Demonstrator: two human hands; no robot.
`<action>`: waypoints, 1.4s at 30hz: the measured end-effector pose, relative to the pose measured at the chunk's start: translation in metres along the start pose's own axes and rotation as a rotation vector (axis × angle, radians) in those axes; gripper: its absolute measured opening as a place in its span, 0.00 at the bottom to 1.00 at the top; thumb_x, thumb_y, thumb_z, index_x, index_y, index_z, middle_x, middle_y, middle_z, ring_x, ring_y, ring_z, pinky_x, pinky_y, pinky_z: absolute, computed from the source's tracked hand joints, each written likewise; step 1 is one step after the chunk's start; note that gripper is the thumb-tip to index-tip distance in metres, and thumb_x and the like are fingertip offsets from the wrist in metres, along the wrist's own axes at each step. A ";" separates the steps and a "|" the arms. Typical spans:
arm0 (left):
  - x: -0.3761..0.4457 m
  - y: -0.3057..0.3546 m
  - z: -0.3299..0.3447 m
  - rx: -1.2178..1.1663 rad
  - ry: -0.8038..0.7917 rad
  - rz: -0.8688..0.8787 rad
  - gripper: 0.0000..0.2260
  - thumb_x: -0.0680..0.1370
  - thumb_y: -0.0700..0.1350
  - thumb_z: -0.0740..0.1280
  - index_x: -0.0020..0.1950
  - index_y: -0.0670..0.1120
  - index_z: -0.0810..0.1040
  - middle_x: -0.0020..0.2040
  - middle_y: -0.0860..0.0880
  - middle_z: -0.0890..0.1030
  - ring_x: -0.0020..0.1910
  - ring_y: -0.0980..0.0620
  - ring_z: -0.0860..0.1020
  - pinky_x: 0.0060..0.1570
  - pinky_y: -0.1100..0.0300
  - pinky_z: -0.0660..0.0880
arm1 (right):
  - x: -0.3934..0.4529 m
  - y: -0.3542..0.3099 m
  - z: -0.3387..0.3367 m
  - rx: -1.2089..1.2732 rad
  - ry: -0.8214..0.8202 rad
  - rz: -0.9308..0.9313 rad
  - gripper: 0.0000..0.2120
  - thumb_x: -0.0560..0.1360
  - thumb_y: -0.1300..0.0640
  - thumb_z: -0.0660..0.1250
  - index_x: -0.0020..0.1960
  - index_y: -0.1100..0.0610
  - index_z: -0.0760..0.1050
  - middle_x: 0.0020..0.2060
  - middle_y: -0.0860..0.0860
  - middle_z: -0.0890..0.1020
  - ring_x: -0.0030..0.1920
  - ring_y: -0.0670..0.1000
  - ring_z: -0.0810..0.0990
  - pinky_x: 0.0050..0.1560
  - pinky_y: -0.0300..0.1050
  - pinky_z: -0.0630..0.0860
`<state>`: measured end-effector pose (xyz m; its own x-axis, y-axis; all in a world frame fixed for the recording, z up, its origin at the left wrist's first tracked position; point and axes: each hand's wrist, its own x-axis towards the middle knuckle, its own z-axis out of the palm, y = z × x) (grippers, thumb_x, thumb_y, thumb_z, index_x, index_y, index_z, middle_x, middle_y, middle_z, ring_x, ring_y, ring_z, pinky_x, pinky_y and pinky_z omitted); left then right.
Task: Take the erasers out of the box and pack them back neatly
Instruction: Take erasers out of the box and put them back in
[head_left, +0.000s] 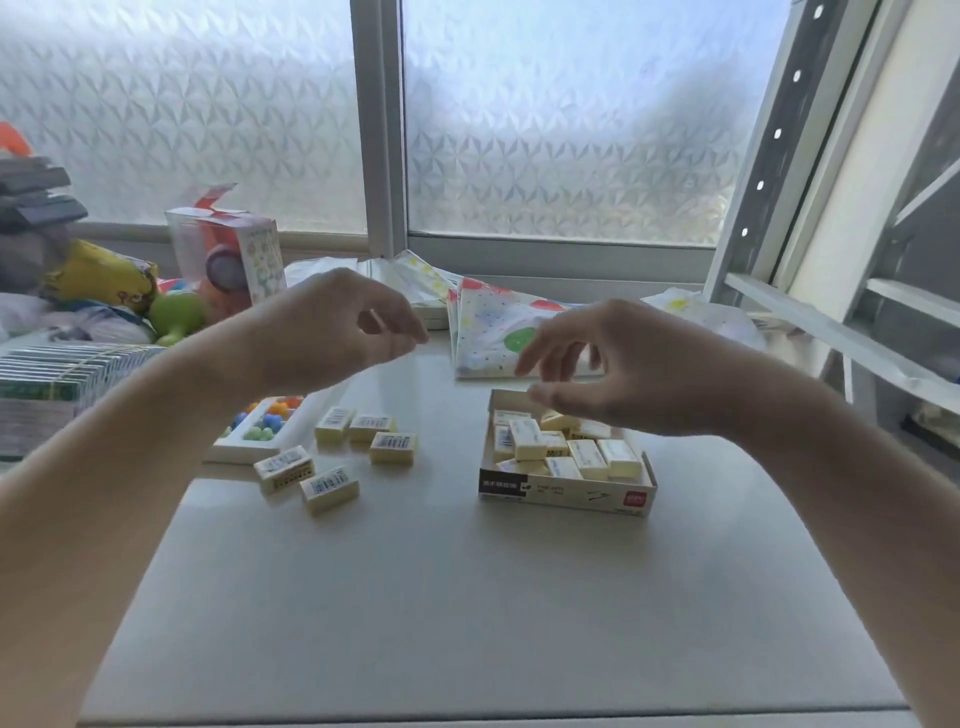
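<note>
Pale yellow erasers sit under both hands, and neither hand holds one. The left hand (332, 325) hangs in the air with its fingers loosely curled and pointing down, with nothing in it. The right hand (618, 364) hangs in the air too, fingers loose and a little spread, thumb low, with nothing between them.

Right under the right hand is the box (569, 491), a low open cardboard tray with a dark label on its near wall. Many erasers in the box (587, 457) lie jumbled at different angles, some leaning on others. The far part of the box is hidden by the right hand.

Below the left hand, five loose erasers (392, 447) lie on the grey surface (467, 597), well apart from the box. Three lie in a near row closer to the hand, and two lie closer to the person.

Just left of those loose erasers is a white tray of coloured beads (260, 428). Beyond the right hand lies a dotted paper packet (493, 322), flat on the surface. Far out past the left hand stand a clear toy box (234, 249), a green toy (176, 314) and a stack of small packs (67, 369). Behind everything is a frosted window (571, 130), and a white metal rack (831, 208) leans at the far right.
</note>
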<state>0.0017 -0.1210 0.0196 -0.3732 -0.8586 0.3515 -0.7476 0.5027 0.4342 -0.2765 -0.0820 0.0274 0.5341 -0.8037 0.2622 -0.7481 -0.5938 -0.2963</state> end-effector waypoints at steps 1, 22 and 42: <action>0.000 -0.005 -0.003 0.056 -0.058 -0.041 0.04 0.76 0.50 0.73 0.46 0.59 0.85 0.42 0.59 0.85 0.42 0.63 0.81 0.49 0.58 0.78 | 0.004 -0.005 0.009 0.006 0.032 -0.027 0.07 0.77 0.48 0.72 0.54 0.45 0.83 0.42 0.42 0.84 0.47 0.40 0.81 0.48 0.32 0.74; -0.006 -0.008 0.002 0.093 -0.467 -0.081 0.13 0.70 0.44 0.78 0.50 0.60 0.85 0.43 0.61 0.85 0.42 0.64 0.82 0.46 0.61 0.77 | 0.035 -0.045 0.077 0.029 0.056 -0.184 0.11 0.77 0.50 0.72 0.57 0.53 0.81 0.45 0.45 0.84 0.45 0.47 0.80 0.51 0.44 0.75; -0.004 0.034 0.050 -0.460 -0.126 0.107 0.12 0.75 0.35 0.74 0.54 0.49 0.85 0.50 0.52 0.87 0.52 0.55 0.85 0.57 0.58 0.80 | -0.001 0.059 -0.031 0.656 -0.402 0.100 0.11 0.73 0.69 0.76 0.52 0.58 0.84 0.56 0.58 0.87 0.55 0.54 0.85 0.56 0.41 0.81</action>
<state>-0.0495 -0.1055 -0.0087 -0.5192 -0.7910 0.3237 -0.3915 0.5568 0.7326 -0.3329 -0.1152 0.0379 0.6722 -0.7321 -0.1103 -0.4808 -0.3184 -0.8170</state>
